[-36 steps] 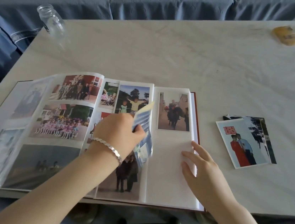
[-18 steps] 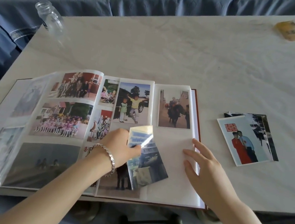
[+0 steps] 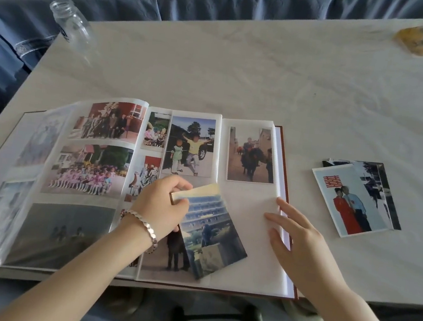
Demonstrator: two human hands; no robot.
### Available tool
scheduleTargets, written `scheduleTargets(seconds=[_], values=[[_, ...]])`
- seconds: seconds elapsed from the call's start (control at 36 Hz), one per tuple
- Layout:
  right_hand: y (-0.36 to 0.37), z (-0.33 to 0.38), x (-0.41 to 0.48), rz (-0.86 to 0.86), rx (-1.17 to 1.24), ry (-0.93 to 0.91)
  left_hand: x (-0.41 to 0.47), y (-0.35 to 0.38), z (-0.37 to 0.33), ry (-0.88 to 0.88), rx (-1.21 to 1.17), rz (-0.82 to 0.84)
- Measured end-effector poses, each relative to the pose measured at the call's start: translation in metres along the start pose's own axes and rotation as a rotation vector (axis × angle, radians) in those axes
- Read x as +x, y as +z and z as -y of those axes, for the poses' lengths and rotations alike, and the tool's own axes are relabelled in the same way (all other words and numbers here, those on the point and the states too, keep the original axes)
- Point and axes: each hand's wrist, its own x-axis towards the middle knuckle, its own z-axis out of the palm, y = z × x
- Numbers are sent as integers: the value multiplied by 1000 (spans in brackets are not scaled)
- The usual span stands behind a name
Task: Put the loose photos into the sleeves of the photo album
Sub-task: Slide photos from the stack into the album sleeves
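Photo album (image 3: 248, 199): we see it lying open on the tabletop (image 3: 241, 78), near the front edge. The left pages are full of pictures. The right page has one picture in its top sleeve and is bare white below.
Left hand (image 3: 162, 202): we see it pinching the upper corner of a loose photo (image 3: 212, 235) between thumb and curled fingers. A silver bracelet (image 3: 144, 222) sits on the wrist.
Loose photo: it shows a building and lies tilted across the lower middle of the album. It overlaps a sleeved picture and the bare white page.
Right hand (image 3: 298, 243): fingers straight and spread, resting flat on the outer edge of the right page.
Remaining photos (image 3: 352, 201): a small overlapping pile on the tabletop, to the right of the album and apart from it.
Glass jar (image 3: 71, 24): at the far left corner of the tabletop.
Yellow packet (image 3: 416, 41): at the far right, too blurred for us to identify.
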Motion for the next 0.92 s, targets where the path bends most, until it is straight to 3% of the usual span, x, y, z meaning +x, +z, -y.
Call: scheduleTargets(seconds=[0.25,0.47,0.61,0.78,0.92], values=[[3,-5,0,-26,32,-29,12,-5,-2,-7,114,201],[5,-7,0,-55,53,-36,17,-4,-8,17,146,243],[7,-10,0,-69,59,-52,16,15,-20,66,80,192],[8,-14,0,-66,98,-84,9,25,-19,-28,-42,42],[9,-18,1,-80,130,-123,4,13,-12,-113,26,119]])
